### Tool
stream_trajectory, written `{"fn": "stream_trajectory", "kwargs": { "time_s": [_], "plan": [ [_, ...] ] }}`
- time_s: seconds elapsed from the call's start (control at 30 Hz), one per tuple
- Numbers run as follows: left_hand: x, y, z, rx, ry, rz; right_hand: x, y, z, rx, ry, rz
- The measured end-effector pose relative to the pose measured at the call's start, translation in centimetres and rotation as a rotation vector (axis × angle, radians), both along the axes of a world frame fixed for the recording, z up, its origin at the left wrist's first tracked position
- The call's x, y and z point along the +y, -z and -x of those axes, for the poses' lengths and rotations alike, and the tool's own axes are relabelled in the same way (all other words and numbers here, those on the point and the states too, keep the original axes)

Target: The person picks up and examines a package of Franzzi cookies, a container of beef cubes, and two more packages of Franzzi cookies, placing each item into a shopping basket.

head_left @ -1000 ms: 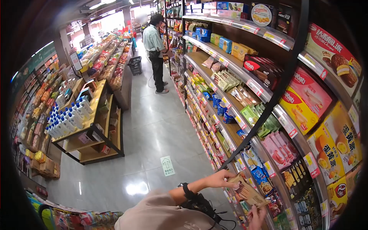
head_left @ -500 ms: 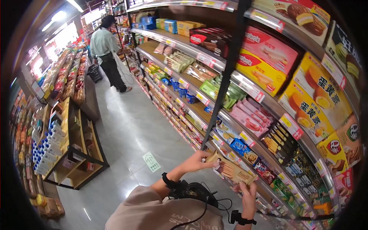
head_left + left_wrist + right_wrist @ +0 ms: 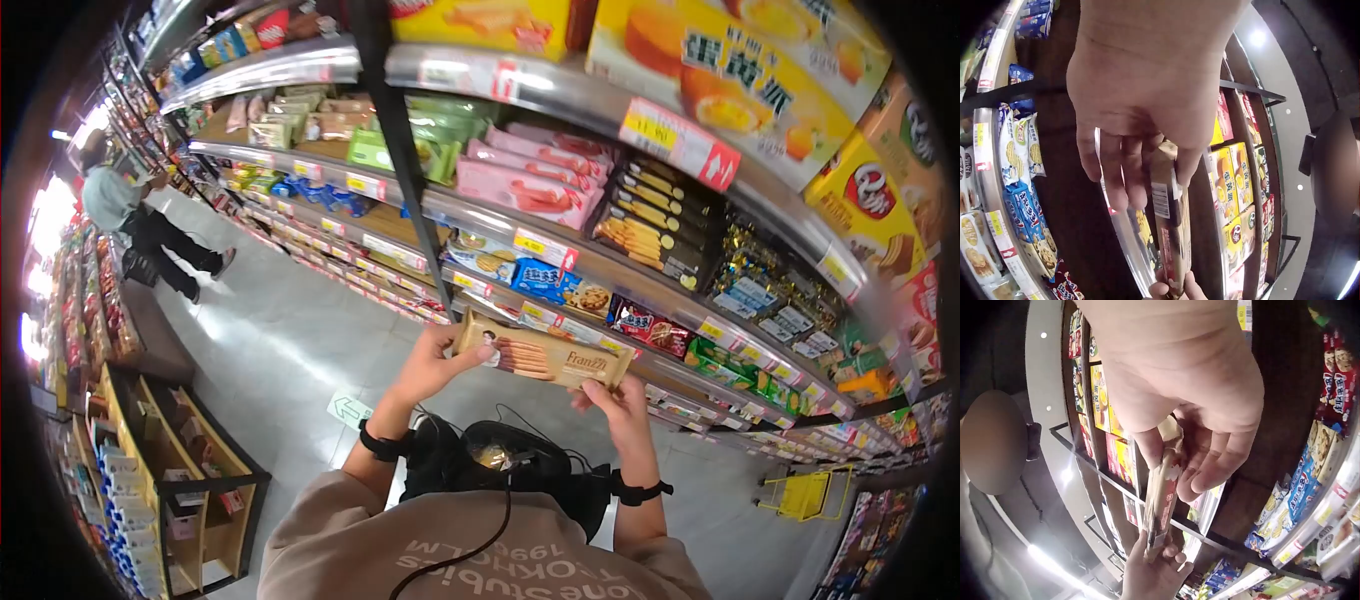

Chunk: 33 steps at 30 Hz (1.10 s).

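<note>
A tan packet of stick biscuits (image 3: 545, 352) is held level in front of the chest in the head view, its printed face up. The left hand (image 3: 437, 362) pinches its left end with the thumb on top. At the other end the right hand (image 3: 612, 402) pinches the lower right corner. In the left wrist view the packet (image 3: 1169, 219) is seen edge-on, with the left hand (image 3: 1141, 94) at its near end. From the right wrist the packet (image 3: 1163, 494) runs between the right hand (image 3: 1185, 394) and the left hand's fingers beyond.
Shelves of snacks (image 3: 480, 215) rise just beyond the packet, with pink packs (image 3: 530, 180) and yellow boxes (image 3: 740, 80). A person (image 3: 130, 210) stands in the aisle at the left, near a wooden display stand (image 3: 180, 490). A yellow cart (image 3: 805, 493) is at the lower right.
The head view has turned right and down toward the shelves. Both hands have kept hold of the packet, which now lies more level and nearer the middle of the view.
</note>
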<state>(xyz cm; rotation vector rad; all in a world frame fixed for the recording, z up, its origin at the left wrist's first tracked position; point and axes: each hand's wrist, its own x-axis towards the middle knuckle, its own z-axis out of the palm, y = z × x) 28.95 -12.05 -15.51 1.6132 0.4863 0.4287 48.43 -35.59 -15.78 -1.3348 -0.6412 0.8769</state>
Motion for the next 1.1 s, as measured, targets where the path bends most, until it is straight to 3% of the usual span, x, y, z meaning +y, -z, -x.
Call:
{"fn": "stream_trajectory", "kwargs": {
  "time_s": [0.3,0.5,0.73,1.1],
  "plan": [
    [0.8,13.9,-5.2,-0.133,-0.033,0.030,0.6,12.0,-5.1,-0.020,0.009,-0.107],
    [-2.1,19.9,-8.6,-0.314,0.042,0.048,-2.0,17.1,-5.7,-0.147,0.123,-0.233],
    [-4.9,21.9,-10.1,-0.427,0.087,0.045,-3.6,21.3,-6.1,-0.068,0.232,-0.316],
    [-7.5,23.1,-8.3,-0.452,0.015,0.073,-5.2,22.9,-4.3,-0.075,0.181,-0.318]
  ]
}}
